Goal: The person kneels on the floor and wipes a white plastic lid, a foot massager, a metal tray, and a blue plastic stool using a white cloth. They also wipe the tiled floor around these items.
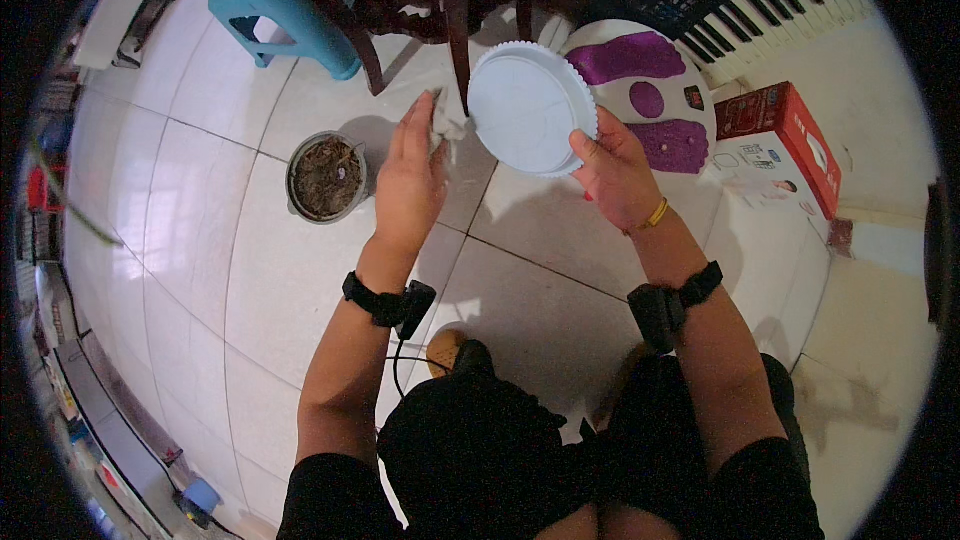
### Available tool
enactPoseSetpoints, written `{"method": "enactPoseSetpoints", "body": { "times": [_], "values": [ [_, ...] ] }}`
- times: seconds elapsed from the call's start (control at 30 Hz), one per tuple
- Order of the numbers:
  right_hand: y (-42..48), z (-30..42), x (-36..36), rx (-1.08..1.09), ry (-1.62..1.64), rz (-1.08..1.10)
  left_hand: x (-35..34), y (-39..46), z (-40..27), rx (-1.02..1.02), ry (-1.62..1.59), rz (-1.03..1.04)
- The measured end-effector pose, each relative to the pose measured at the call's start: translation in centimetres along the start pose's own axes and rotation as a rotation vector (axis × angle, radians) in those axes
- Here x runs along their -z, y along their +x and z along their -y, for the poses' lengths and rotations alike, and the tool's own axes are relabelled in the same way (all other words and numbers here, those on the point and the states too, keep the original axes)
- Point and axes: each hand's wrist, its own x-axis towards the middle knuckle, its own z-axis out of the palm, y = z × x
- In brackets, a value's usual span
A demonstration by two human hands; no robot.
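Observation:
My right hand (619, 169) grips the lower right rim of a round, white, shallow plastic dish (525, 109) with a scalloped edge, thumb on the inside. The dish is tilted towards me above the tiled floor. Left of it, my left hand (412, 172) holds a crumpled pale cloth (448, 118) at the finger side, apart from the dish. To the left of that hand stands a grey round pot (291, 191) filled with dark soil and dry bits. A small red thing shows just beneath my right hand; what it is I cannot tell.
A carved dark wooden furniture leg (455, 30) stands behind the dish, with a blue plastic stool (315, 34) to its left. At the right are a white foot massager with purple pads (664, 142), a red and white box (787, 154) and an electronic keyboard (765, 15). Shelving (112, 435) lines the left.

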Motion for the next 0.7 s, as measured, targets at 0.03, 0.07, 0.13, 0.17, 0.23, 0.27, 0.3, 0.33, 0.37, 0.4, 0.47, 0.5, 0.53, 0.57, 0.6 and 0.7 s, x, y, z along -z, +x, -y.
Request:
{"method": "enactPoseSetpoints", "body": {
  "times": [0.03,0.07,0.13,0.17,0.23,0.27,0.3,0.33,0.37,0.4,0.47,0.5,0.53,0.57,0.6,0.7],
  "values": [
    [0.1,-0.1,-0.2,-0.018,-0.01,0.013,0.4,0.5,-1.0,-0.058,-0.027,-0.056],
    [0.2,-0.3,-0.6,-0.01,0.016,0.042,0.1,0.8,-1.4,-0.11,-0.024,-0.077],
    [0.1,-0.3,-1.5,0.011,0.058,0.091,-1.1,0.9,-3.0,-0.118,-0.013,-0.018],
    [0.2,-0.4,-1.6,0.01,0.085,0.075,-1.6,0.8,-3.6,-0.123,-0.011,0.013],
    [0.3,-0.4,-1.7,0.01,0.141,0.045,-1.9,-0.1,-4.0,-0.206,0.016,0.036],
    [0.3,-0.4,-1.4,0.013,0.125,0.011,-2.4,-0.8,-3.8,-0.281,0.034,0.038],
    [0.2,-0.4,-0.8,0.014,0.109,-0.022,-2.8,-1.4,-3.8,-0.355,0.053,0.039],
    [0.2,-0.4,-0.3,0.015,0.093,-0.054,-3.1,-2.2,-3.9,-0.399,0.088,0.076],
    [0.3,-0.4,0.1,0.044,0.101,-0.048,-3.1,-2.9,-3.7,-0.453,0.106,0.152],
    [0.3,-0.2,0.4,0.074,0.107,-0.046,-2.9,-3.4,-3.6,-0.508,0.121,0.229],
    [0.5,0.0,0.9,0.101,0.111,-0.041,-2.7,-4.3,-3.4,-0.557,0.122,0.321],
    [0.7,0.1,1.1,0.099,0.112,-0.038,-2.5,-4.6,-3.3,-0.552,0.11,0.336],
    [0.8,0.2,1.1,0.097,0.112,-0.034,-2.4,-4.7,-3.2,-0.546,0.099,0.351],
    [0.9,0.3,1.0,0.107,0.117,-0.03,-2.0,-4.7,-2.9,-0.523,0.112,0.292],
    [0.9,0.5,0.8,0.116,0.124,-0.029,-1.2,-4.4,-2.7,-0.5,0.123,0.235],
    [0.8,0.2,0.4,0.078,0.15,-0.056,-0.2,-3.1,-2.2,-0.403,0.139,0.081]
  ]
}}
